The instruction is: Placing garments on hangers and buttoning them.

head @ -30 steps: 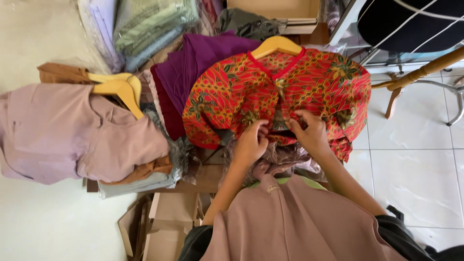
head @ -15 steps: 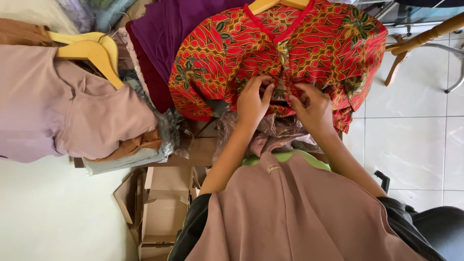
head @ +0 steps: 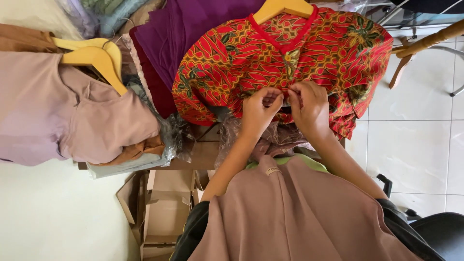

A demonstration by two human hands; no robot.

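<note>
Looking down from my head, I see my left hand (head: pixel 258 111) and my right hand (head: pixel 309 108) meeting at the front of a red patterned blouse (head: pixel 290 63), low on its middle line. The fingers of both hands are pinched shut on the cloth there, thumb against forefinger, with the two hands almost touching each other. The blouse is bright red with curling yellow and orange lines and dark green leaf shapes, edged in plain red at its V neck, and it has short sleeves spread out to both sides. It hangs on a yellow wooden hanger (head: pixel 282 7) and lies flat on the table (head: pixel 203 152), straight ahead of me, its lower hem rumpled beneath my hands. Under its left side lies a purple garment (head: pixel 179 34). Further left a dusty pink garment (head: pixel 72 116) lies on another yellow hanger (head: pixel 94 55), with clear plastic wrap (head: pixel 171 137) crumpled just beside it. Below the table edge stands an open cardboard box (head: pixel 164 212). To the right the white tiled floor (head: pixel 415 140) shows, with a wooden chair leg (head: pixel 425 41) above it.
</note>
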